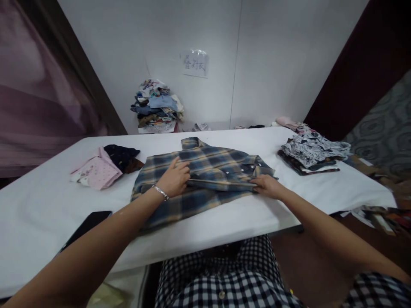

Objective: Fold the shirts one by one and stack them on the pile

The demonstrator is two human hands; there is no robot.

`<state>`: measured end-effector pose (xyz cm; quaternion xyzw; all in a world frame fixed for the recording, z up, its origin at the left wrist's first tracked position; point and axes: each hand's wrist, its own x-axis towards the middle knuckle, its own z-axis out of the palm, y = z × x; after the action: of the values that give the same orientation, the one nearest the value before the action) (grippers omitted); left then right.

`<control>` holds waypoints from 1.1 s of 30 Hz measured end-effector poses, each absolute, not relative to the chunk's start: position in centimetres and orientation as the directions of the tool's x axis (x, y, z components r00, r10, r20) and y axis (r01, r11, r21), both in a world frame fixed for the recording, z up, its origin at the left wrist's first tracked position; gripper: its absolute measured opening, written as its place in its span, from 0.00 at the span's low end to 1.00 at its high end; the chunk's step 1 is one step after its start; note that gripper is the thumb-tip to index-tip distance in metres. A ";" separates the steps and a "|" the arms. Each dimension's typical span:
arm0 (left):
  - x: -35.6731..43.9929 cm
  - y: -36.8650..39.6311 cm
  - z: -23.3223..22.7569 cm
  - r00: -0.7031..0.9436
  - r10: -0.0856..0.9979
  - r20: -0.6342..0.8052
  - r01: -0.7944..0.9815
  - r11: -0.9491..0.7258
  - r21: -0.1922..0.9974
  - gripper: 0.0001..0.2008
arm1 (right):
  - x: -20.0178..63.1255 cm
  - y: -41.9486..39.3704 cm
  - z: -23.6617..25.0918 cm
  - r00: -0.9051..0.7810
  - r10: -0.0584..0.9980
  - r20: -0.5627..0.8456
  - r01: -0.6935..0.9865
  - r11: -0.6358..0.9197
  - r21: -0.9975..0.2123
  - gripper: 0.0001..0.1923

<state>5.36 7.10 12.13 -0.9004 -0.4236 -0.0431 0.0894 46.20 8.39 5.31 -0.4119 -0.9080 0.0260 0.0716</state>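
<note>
A blue, tan and grey plaid shirt [212, 164] lies on the white table, its collar toward the far side and one part folded over along the near side. My left hand [176, 177], with a silver bracelet at the wrist, rests on the left part of the shirt, fingers spread over the cloth. At the shirt's right end, my right hand [268, 186] pinches the near edge of the folded part, close to a row of small white buttons. The fingertips of that hand are partly hidden by the cloth.
Left of the shirt lie pink and dark garments [101, 169]. A dark phone-like object [85, 226] is by my left forearm. Folded clothes [313, 152] are stacked at the right. Behind the white table [244, 218] rises a clothes pile [157, 105], below a paper sign [195, 64].
</note>
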 end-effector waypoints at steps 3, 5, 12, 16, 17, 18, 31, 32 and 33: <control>5.8 6.6 14.4 0.620 0.763 0.184 0.785 -0.606 -0.130 0.05 | 47.7 9.2 5.8 -0.543 0.836 0.083 0.820 0.549 -0.161 0.16; 5.9 6.4 15.5 0.590 0.792 0.158 0.808 -0.575 -0.131 0.03 | 48.5 9.7 6.1 -0.416 0.904 0.097 0.868 0.427 -0.252 0.14; 4.6 6.4 17.2 0.477 0.869 0.129 0.872 -0.450 -0.191 0.03 | 49.8 12.0 6.1 -0.199 0.977 0.077 0.861 0.212 -0.462 0.13; 3.7 6.1 17.8 0.447 0.875 0.188 0.873 -0.381 -0.305 0.06 | 49.4 12.2 6.2 -0.097 0.975 0.199 0.947 0.152 -0.282 0.15; 3.5 6.0 17.7 0.426 0.877 0.221 0.880 -0.345 -0.327 0.07 | 49.2 12.1 6.1 -0.073 0.972 0.224 0.956 0.132 -0.263 0.15; 3.2 5.9 17.4 0.407 0.878 0.252 0.886 -0.313 -0.342 0.09 | 49.0 12.0 6.0 -0.055 0.969 0.241 0.961 0.117 -0.252 0.16; -0.4 -0.3 5.0 0.507 0.856 0.099 0.858 -0.489 -0.157 0.25 | 50.9 11.1 2.5 -0.198 0.971 0.134 0.940 0.226 -0.254 0.22; -0.6 -0.1 5.4 0.471 0.874 0.119 0.879 -0.454 -0.147 0.26 | 51.1 11.3 2.7 -0.185 0.973 0.138 0.944 0.215 -0.249 0.22; -0.8 0.0 5.9 0.438 0.889 0.135 0.896 -0.422 -0.136 0.26 | 51.1 11.4 2.9 -0.160 0.976 0.149 0.950 0.193 -0.247 0.22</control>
<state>-0.80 0.04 5.85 -0.8429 -0.5294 -0.0209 0.0938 51.13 11.40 2.90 -0.6334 -0.7600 0.0478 0.1376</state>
